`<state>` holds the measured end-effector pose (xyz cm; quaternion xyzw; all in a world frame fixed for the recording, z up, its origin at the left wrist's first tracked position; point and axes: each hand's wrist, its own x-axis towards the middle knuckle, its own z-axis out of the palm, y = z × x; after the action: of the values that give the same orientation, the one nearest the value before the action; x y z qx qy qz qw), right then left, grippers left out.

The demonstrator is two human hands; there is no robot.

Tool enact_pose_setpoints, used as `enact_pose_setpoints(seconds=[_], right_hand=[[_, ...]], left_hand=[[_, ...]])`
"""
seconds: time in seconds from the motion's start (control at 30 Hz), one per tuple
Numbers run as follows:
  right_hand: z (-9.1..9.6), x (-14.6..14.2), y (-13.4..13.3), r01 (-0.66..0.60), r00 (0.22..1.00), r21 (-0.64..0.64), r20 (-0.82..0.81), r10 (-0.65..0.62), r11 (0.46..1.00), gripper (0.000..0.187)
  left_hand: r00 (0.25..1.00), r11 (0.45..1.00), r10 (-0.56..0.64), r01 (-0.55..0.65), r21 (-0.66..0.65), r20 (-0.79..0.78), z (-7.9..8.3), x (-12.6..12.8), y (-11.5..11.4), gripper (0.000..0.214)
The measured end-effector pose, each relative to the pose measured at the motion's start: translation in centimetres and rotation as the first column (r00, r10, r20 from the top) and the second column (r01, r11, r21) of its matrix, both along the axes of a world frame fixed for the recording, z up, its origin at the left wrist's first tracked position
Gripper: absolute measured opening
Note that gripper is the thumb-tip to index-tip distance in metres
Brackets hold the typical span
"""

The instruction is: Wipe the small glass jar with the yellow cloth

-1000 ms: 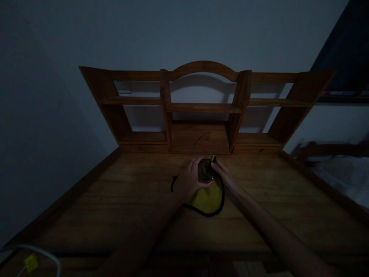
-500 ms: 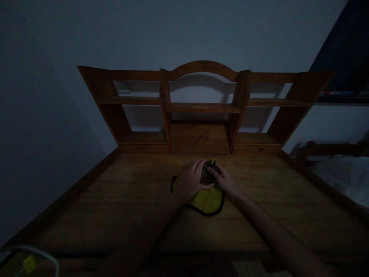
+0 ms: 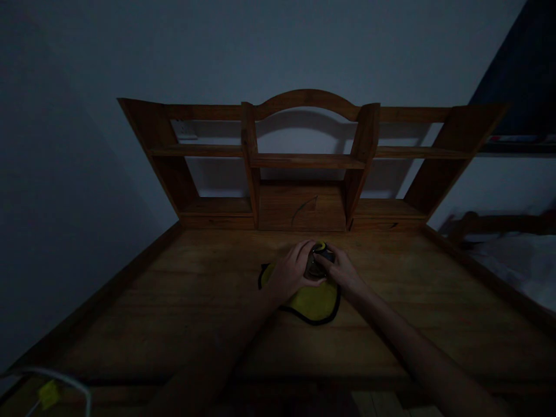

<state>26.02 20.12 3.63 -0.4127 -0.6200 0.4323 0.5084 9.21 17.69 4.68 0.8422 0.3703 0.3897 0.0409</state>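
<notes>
A yellow cloth with black edging (image 3: 316,302) lies on the wooden desk beneath both hands. Above it, my left hand (image 3: 290,273) is wrapped round the left side of a dark, shiny, rounded object (image 3: 314,267) that looks like glass; its exact kind is too dark to tell. On the other side, my right hand (image 3: 346,271) is closed, thumb and fingers pinching a folded black and yellow piece, apparently part of the cloth, against the object's upper right. My fingers hide much of the object.
A wooden shelf unit (image 3: 304,161) with several compartments stands along the back of the desk (image 3: 182,301). A white cable with a yellow tag (image 3: 48,394) is at the lower left. White bedding (image 3: 516,263) lies beyond the right edge.
Both hands and the dark object have shifted very slightly right in view, along with the scene. The right fingers have moved a little at the folded cloth; both grips persist.
</notes>
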Motion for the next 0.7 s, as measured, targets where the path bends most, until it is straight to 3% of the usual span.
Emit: enact_pose_setpoints(seconds=[0.53,0.7], right_hand=[[-0.23,0.1,0.27,0.02,1.0,-0.047,-0.003,-0.02,0.999,0.034],[-0.19,-0.14,0.13,0.013,1.0,-0.003,-0.015,-0.013,1.0,0.034]], left_hand=[[0.999,0.999,0.025,-0.024,0.025,-0.024,-0.01,0.03,0.04,0.086],[0.999,0.999,0.038,-0.038,0.032,-0.006,-0.13,0.08,0.16,0.085]])
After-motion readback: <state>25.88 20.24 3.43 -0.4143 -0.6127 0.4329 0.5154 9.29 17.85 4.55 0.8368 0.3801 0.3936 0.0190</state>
